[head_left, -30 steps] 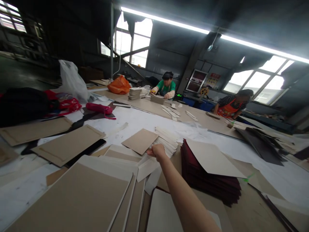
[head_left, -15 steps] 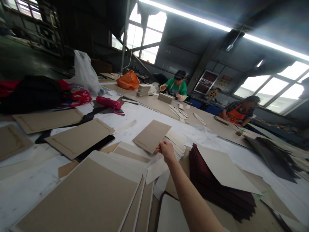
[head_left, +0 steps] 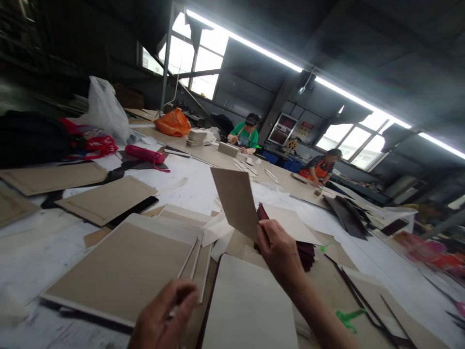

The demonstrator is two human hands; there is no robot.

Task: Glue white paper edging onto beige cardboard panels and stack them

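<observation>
Clock directions are being taken from the small grey-brown board (head_left: 234, 201), with 12 pointing to the top of the view. This board is tilting steeply above the table (head_left: 209, 155), and the right hand (head_left: 279, 247) is pinching its lower right edge, fingers closed on it. Progress: the board is apparently hanging off every surface, so its pick-up is being judged complete and its laying down not yet done; the remaining count is not showing. The left hand (head_left: 167, 310) is hovering at 7 o'clock, fingers curling inward; whether they are gripping anything cannot be told. Clearances: at 4 o'clock the dark red stack (head_left: 307, 254), bearing a pale sheet (head_left: 290, 223), is standing just behind the right hand and probably limiting travel there. At 6 o'clock a pale dark-rimmed board (head_left: 249, 300) is lying flat. At 8 o'clock large boards (head_left: 119, 266) are lying stacked, right edges staggering, with loose white paper (head_left: 214, 230) lying beside them. White sheeting (head_left: 192, 174) is showing toward 10 o'clock, probably offering the widest sweep. At 12 o'clock a co-worker in green (head_left: 252, 139) is sitting or standing across the table, well apart.
</observation>
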